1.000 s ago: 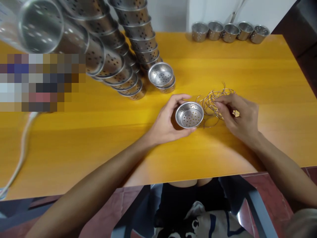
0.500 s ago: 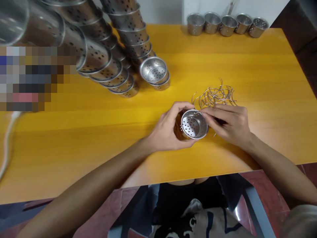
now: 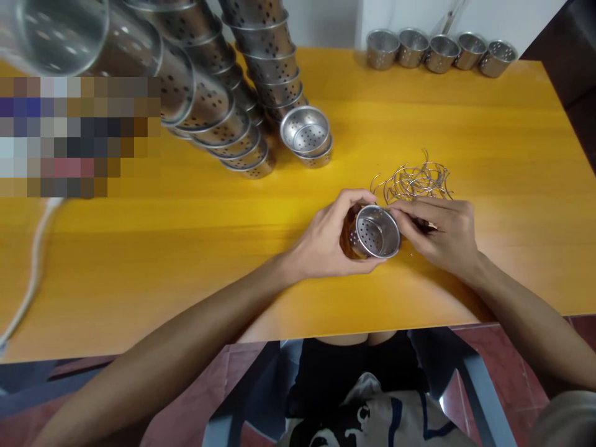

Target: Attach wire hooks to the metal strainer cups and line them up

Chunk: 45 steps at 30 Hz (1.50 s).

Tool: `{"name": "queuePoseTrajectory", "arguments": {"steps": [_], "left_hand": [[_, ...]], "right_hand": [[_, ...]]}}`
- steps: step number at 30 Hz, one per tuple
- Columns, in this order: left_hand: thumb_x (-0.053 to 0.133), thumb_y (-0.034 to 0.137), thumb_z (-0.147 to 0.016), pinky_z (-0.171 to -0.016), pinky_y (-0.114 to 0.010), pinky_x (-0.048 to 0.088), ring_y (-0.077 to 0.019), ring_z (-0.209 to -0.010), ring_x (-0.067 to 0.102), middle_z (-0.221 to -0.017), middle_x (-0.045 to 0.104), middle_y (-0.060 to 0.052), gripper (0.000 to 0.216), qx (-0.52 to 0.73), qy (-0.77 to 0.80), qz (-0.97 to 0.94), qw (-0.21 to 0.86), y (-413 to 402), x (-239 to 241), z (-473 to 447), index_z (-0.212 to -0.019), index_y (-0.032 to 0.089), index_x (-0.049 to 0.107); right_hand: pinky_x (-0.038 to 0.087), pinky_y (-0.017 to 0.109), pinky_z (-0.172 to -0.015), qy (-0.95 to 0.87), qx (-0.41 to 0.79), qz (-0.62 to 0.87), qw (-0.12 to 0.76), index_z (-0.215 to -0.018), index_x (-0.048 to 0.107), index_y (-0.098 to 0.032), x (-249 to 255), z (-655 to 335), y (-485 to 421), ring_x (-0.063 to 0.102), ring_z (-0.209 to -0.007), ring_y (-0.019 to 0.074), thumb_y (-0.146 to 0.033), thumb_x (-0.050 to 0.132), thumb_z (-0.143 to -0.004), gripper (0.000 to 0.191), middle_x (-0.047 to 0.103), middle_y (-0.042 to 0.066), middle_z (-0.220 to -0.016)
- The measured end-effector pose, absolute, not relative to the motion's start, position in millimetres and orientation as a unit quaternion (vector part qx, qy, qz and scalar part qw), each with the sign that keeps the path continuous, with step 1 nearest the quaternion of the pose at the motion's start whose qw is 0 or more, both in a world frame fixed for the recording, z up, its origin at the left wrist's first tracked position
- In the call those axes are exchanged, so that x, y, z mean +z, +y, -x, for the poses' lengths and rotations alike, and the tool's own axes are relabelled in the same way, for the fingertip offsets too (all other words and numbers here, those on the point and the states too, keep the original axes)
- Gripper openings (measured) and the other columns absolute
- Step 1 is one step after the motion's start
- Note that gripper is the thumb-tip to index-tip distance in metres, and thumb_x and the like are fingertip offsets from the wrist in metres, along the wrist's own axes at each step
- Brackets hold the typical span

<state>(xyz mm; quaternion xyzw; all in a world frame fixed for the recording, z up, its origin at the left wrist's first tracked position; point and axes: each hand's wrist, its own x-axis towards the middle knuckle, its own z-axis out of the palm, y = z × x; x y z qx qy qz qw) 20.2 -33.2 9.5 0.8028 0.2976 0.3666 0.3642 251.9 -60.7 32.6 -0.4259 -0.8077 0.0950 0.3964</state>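
Observation:
My left hand [image 3: 328, 242] grips a small perforated steel cup [image 3: 376, 232], tilted so its open mouth faces right, just above the yellow table [image 3: 186, 236]. My right hand [image 3: 442, 233] has its fingers pinched at the cup's rim, holding what looks like a thin wire piece that I can barely make out. A tangle of bent wire handles [image 3: 414, 181] lies on the table just behind my right hand.
Leaning stacks of the same perforated cups [image 3: 223, 118] fill the back left, with a short stack of cups [image 3: 307, 138] beside them. A row of several cups [image 3: 440, 51] stands at the far edge. A white cable [image 3: 30, 273] runs along the left.
The cup went from lying mouth-up on the table to tilted sideways in my left hand. My right hand left the wire pile and came to the cup's rim.

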Motion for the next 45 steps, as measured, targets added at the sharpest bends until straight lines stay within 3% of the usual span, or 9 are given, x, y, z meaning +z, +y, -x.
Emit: {"name": "queuePoseTrajectory", "arguments": {"steps": [9,13,18,23,31,45], "left_hand": [[0.094,0.036,-0.071,-0.101,-0.046,0.065,-0.0313,-0.12,0.078,-0.128,0.075,-0.009,0.078,0.368,0.307,-0.778,0.407,-33.8,7.6,-21.7,-0.132,0.028,0.047],[0.094,0.037,-0.072,-0.098,-0.044,0.064,-0.0312,-0.118,0.078,-0.127,0.076,-0.009,0.077,0.37,0.291,-0.78,0.413,-33.2,8.1,-21.7,-0.132,0.028,0.047],[0.095,0.04,-0.071,-0.097,-0.042,0.064,-0.0314,-0.118,0.078,-0.128,0.075,-0.012,0.078,0.378,0.282,-0.785,0.402,-31.6,6.1,-21.3,-0.131,0.026,0.048],[0.093,0.034,-0.074,-0.101,-0.042,0.063,-0.0308,-0.122,0.077,-0.133,0.074,-0.013,0.075,0.385,0.263,-0.808,0.361,-31.2,2.3,-20.5,-0.134,0.025,0.049],[0.092,0.035,-0.075,-0.096,-0.036,0.063,-0.028,-0.116,0.079,-0.129,0.076,-0.011,0.076,0.371,0.261,-0.816,0.358,-33.1,5.4,-19.8,-0.135,0.025,0.046],[0.092,0.034,-0.077,-0.086,-0.031,0.063,-0.0244,-0.105,0.082,-0.119,0.079,-0.008,0.074,0.362,0.268,-0.82,0.353,-35.5,7.3,-20.6,-0.132,0.025,0.044]], "right_hand": [[0.046,0.025,-0.054,-0.779,0.176,0.427,0.424,-0.1,0.085,-0.02,34.9,-245.1,-67.2,0.059,-0.056,0.0107,-0.025,0.067,-0.103,0.019,0.074,0.002,-0.072],[0.042,0.025,-0.051,-0.701,0.299,0.463,0.452,-0.097,0.084,-0.02,36.6,-247.2,-65.3,0.051,-0.053,0.01,-0.033,0.072,-0.102,0.018,0.067,-0.001,-0.066],[0.025,0.024,-0.045,-0.615,0.47,0.46,0.434,-0.123,0.078,-0.024,38.0,-253.1,-58.9,0.03,-0.046,0.0077,-0.038,0.079,-0.099,0.027,0.041,-0.009,-0.055],[0.025,0.023,-0.042,-0.544,0.591,0.429,0.413,-0.124,0.076,-0.028,39.7,-256.2,-57.7,0.035,-0.043,0.0081,-0.041,0.081,-0.098,0.029,0.049,-0.009,-0.053],[0.046,0.023,-0.053,-0.628,0.472,0.431,0.444,-0.109,0.08,-0.019,39.1,-247.7,-60.8,0.059,-0.053,0.0103,-0.044,0.076,-0.102,0.026,0.069,-0.002,-0.064],[0.049,0.024,-0.056,-0.645,0.453,0.449,0.42,-0.099,0.081,-0.016,34.0,-246.8,-60.3,0.063,-0.058,0.0109,-0.046,0.077,-0.099,0.03,0.074,0.001,-0.073]]}}
